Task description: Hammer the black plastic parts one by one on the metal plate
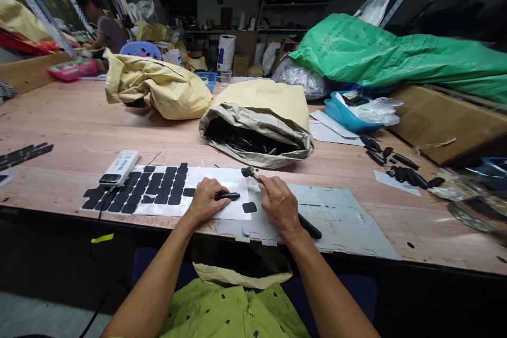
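Note:
My left hand (207,200) is closed around a short black tube-like piece (228,196), whose end points right over the white sheet (214,175). My right hand (280,203) grips a black-handled rod (311,226). Its thin metal shaft and dark knobby head (247,172) stick out past the fingers at the upper left; its exact kind is unclear. A loose black rounded square (249,207) lies between the hands. Rows of similar black squares (160,188) cover the sheet's left part. Under my right hand is a grey flat board (336,214).
A white box-shaped device (119,168) with a cable sits left. Ahead, an open sack (257,108) holds black parts; another yellow sack (170,84) lies behind it. Black pieces (404,161), a blue basin (348,113) and a cardboard box (447,121) are right. A person (106,29) sits far left.

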### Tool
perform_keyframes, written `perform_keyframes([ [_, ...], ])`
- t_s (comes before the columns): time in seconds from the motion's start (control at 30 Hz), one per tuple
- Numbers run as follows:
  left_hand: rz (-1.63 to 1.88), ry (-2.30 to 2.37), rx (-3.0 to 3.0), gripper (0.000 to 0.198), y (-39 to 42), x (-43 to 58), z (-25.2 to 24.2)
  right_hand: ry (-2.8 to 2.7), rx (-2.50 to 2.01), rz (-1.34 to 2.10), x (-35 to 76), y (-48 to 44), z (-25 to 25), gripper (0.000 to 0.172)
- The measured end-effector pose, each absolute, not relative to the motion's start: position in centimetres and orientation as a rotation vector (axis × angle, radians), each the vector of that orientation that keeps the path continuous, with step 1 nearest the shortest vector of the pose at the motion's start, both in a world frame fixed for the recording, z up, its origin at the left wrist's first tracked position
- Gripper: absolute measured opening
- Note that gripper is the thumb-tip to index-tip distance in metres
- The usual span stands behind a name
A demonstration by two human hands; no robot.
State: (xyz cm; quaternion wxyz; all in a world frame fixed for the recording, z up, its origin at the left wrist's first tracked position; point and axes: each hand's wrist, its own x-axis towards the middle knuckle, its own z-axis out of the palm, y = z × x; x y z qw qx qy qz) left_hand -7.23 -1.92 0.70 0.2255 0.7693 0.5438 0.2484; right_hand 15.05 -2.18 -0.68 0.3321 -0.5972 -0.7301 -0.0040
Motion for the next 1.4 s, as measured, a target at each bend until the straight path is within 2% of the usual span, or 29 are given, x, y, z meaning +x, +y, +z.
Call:
perform_keyframes([
  [0.13,0.686,1.492,2.116,0.017,-2.0,-7.2,0.8,-1.887,-1.367,0.283,13.7,-4.5,0.6,0.030],
  [0.23,0.691,1.478,2.111,0.017,-1.9,-7.4,0.7,-1.915,-1.292,0.369,12.9,-5.9,1.0,0.031],
  [0.47,0.695,1.450,2.106,0.012,-1.7,-7.6,0.4,-2.033,-1.336,0.241,12.2,-6.8,-0.2,0.031],
  [0.93,0.760,1.468,2.066,0.013,-2.0,-7.4,0.6,-1.989,-1.393,0.275,13.2,-6.6,-0.6,0.029],
  [1.13,0.743,1.464,2.036,0.013,-1.9,-7.5,0.6,-1.903,-1.519,0.106,14.4,-3.9,0.2,0.029],
  [1.4,0.722,1.440,2.004,0.036,-1.8,-7.6,0.9,-1.961,-1.686,-0.174,16.0,-0.5,-2.3,0.026],
])
